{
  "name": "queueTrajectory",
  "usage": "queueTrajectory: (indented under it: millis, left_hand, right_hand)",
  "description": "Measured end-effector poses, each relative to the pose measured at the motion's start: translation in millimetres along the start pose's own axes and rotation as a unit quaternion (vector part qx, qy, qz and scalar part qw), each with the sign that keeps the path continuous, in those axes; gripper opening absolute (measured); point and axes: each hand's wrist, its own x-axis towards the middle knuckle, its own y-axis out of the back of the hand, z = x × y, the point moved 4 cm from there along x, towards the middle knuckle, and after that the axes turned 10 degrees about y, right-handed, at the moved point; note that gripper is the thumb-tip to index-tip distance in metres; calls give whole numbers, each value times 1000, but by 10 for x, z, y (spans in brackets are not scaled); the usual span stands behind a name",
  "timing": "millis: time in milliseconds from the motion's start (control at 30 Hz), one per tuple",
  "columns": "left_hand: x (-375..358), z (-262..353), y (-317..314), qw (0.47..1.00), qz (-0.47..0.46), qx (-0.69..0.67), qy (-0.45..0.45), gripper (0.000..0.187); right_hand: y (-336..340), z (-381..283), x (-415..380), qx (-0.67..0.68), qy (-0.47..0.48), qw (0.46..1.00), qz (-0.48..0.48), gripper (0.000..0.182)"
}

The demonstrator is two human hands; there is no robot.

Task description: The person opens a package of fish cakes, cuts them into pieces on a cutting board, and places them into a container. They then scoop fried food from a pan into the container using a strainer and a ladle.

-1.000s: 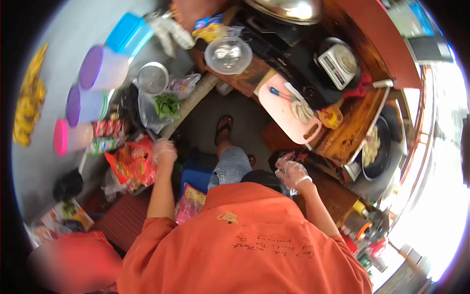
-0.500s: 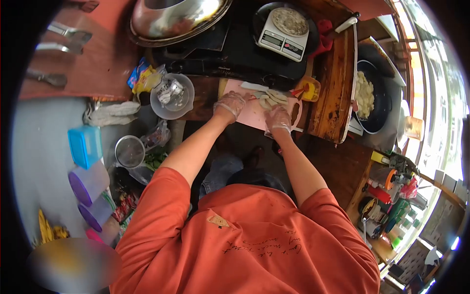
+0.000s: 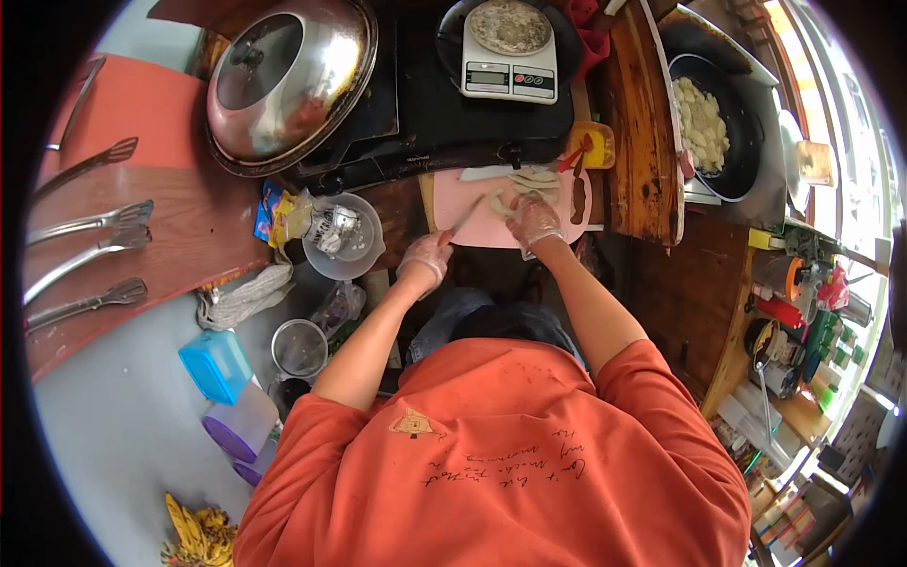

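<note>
My left hand [image 3: 425, 261], in a clear plastic glove, is closed around the reddish handle of a small knife [image 3: 464, 216] at the near left edge of a pink cutting board [image 3: 453, 194]. The blade points up and inward over the board. On the board's right side, my gloved right hand [image 3: 536, 223] has its fingers curled over a pale slice [image 3: 501, 202]. More pale slices [image 3: 537, 178] lie just beyond its fingertips. Beside them, along the far edge, is a flat whitish strip [image 3: 483, 173].
Behind the board stands a black stove [image 3: 425, 132] bearing a kitchen scale [image 3: 510, 71] and a large metal lid [image 3: 283, 85]. A plastic bowl [image 3: 364, 250] sits left, a yellow container [image 3: 597, 146] right. Farther right, a dark pan [image 3: 742, 142] holds pale pieces. Tongs [image 3: 90, 227] lie far left.
My left hand has moved left and nearer my body, and the knife now shows in it. My right hand stays over the slices. The view has shifted.
</note>
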Motion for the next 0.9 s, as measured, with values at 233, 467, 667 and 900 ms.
queueTrajectory:
  millis: [233,467,667,900]
  left_hand:
    - [-265,417,404,998,47,44,2,35]
    - [-29,676,207,960,8,279,-18,32]
    - [73,604,4,957,66,276,-64,47]
    - [-7,740,-88,942,30,321,-87,77]
  right_hand:
    - [-26,0,-27,134,-6,991,-3,33]
    - [41,-49,51,133,19,990,41,26]
    - [106,-201,-86,134,-23,991,12,24]
    - [-21,-168,-169,138,36,984,102,25]
